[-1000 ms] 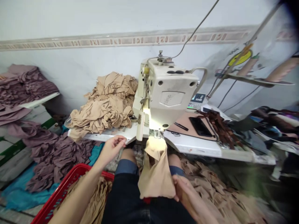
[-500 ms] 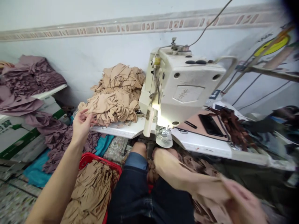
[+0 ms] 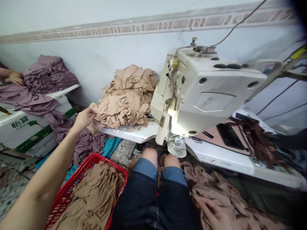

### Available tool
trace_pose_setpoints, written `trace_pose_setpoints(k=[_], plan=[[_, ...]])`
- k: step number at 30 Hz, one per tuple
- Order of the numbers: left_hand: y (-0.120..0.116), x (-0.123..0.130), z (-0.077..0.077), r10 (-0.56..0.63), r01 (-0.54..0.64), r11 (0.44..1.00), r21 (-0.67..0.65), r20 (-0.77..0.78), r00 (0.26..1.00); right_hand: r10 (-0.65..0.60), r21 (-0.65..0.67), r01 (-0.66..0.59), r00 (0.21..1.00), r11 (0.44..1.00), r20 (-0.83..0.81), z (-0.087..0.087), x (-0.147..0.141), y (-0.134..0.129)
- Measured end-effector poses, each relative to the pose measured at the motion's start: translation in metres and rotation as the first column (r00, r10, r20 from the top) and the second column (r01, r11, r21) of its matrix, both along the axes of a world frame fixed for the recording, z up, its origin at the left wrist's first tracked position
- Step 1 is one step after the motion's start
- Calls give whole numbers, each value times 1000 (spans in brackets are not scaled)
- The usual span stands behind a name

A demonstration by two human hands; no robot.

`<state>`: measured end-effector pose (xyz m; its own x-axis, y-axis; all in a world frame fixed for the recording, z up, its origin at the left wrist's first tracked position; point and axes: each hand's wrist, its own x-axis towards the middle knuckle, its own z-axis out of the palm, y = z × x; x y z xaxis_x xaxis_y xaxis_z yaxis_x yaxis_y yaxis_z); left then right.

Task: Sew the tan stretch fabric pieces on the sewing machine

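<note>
My left hand (image 3: 83, 118) reaches the near edge of a heap of tan knit fabric (image 3: 126, 97) on the sewing table, its fingertips against the cloth. Whether they pinch it is unclear. My right hand (image 3: 211, 212) lies low on a heap of tan-brown fabric pieces (image 3: 216, 191) on the floor to my right, fingers spread. Above my knees stands a cream industrial sewing machine (image 3: 203, 89), its lamp lit. Its presser foot (image 3: 177, 145) has no cloth under it.
A red plastic basket (image 3: 69, 188) of tan fabric sits by my left leg. A phone (image 3: 230, 136) and brown strips (image 3: 257, 143) lie right of the machine. Mauve fabric stacks (image 3: 50, 75) rest on boxes at left, where another person's hand (image 3: 13, 77) shows.
The tan piece held before the machine has left my hands. My right hand moved down onto the floor heap, my left hand went to the table heap, and the view turned left.
</note>
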<state>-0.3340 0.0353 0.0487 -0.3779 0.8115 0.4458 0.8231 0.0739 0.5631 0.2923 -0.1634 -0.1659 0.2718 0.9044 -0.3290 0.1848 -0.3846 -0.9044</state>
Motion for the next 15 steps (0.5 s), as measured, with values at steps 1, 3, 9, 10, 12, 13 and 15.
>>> trace_pose_setpoints(k=[1, 3, 9, 10, 12, 13, 15], plan=[[-3, 2, 5, 8, -8, 1000, -5, -34, 999, 55, 14, -54, 998, 998, -20, -2, -19, 1], [-14, 13, 16, 16, -14, 1000, 18, -107, 994, 170, 64, -169, 985, 984, -22, -2, -53, 1], [-73, 93, 42, -218, 238, 956, 174, -128, 968, 474, 158, -474, 880, 866, 41, 20, -116, -4], [-83, 112, 43, -278, 295, 935, 196, -110, 954, 499, 173, -497, 866, 850, 36, 26, -124, -6], [-101, 153, 37, -372, 369, 904, 218, -27, 928, 508, 231, -499, 861, 835, 23, 41, -139, -9], [-109, 173, 30, -416, 398, 897, 192, 62, 907, 496, 272, -483, 868, 832, 22, 49, -145, -10], [-122, 212, 8, -534, 547, 834, 64, 337, 775, 460, 366, -439, 888, 821, 33, 63, -154, -12]])
